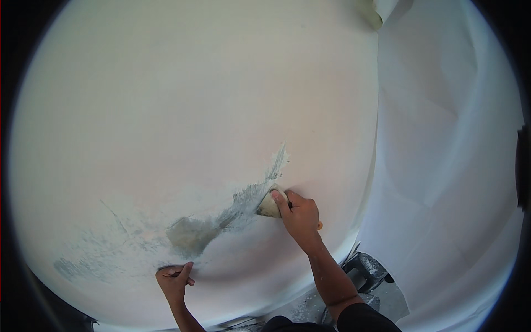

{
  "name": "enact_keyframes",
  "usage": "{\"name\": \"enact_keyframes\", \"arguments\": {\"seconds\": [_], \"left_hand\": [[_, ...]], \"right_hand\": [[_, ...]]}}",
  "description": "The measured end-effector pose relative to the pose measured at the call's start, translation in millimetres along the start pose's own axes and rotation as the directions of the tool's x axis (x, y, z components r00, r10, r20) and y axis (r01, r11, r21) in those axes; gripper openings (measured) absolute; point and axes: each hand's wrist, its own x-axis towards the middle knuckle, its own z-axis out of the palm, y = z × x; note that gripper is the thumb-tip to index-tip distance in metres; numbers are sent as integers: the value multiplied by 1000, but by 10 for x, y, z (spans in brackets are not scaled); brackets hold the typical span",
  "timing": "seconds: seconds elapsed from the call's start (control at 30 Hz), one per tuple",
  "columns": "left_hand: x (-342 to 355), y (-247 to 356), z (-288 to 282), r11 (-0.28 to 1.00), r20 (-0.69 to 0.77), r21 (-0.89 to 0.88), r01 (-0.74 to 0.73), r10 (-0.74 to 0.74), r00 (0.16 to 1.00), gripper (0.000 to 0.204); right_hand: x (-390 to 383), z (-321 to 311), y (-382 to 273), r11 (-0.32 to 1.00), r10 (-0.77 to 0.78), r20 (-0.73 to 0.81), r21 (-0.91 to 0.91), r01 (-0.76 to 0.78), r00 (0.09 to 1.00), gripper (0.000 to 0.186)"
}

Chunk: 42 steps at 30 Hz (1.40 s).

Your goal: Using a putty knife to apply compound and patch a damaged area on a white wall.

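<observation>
My right hand (pixel 300 218) grips a putty knife (pixel 270 205), its thumb pressed on the triangular blade. The blade lies against a large pale curved panel (pixel 193 110), beside a streaky grey patch (pixel 191 235) of filler or bare surface. From there the patch runs up to a narrow point and spreads to the lower left in scuffed grey marks (pixel 83 265). Just below the smooth grey area, my left hand (pixel 175 278) is at the panel with its fingers curled in and its thumb raised. Whatever those fingers hold, if anything, is hidden.
White sheeting (pixel 437 138) hangs in creases along the right side of the panel, with a loose flap (pixel 381 11) at the top. Dark, dust-covered equipment (pixel 368 271) stands low on the right, past the panel's lower edge.
</observation>
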Motion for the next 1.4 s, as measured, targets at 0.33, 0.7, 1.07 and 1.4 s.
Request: {"name": "enact_keyframes", "arguments": {"seconds": [0.33, 0.7, 1.07, 1.4], "left_hand": [[11, -22, 27, 1000, -29, 18, 26, -26, 999, 16], [-12, -35, 30, 999, -45, 33, 22, -21, 999, 17], [-9, 15, 44, 997, -78, 59, 49, -44, 996, 17], [-17, 11, 28, 995, -45, 79, 60, -57, 997, 15]], "right_hand": [[-54, 34, 9, 988, -130, 22, -77, 131, 991, 51], [135, -99, -8, 985, -150, -14, -86, 149, 989, 55], [26, -89, -13, 946, -256, 94, -179, 270, 962, 45], [73, -120, -38, 935, -265, 39, -232, 267, 963, 47]]}}
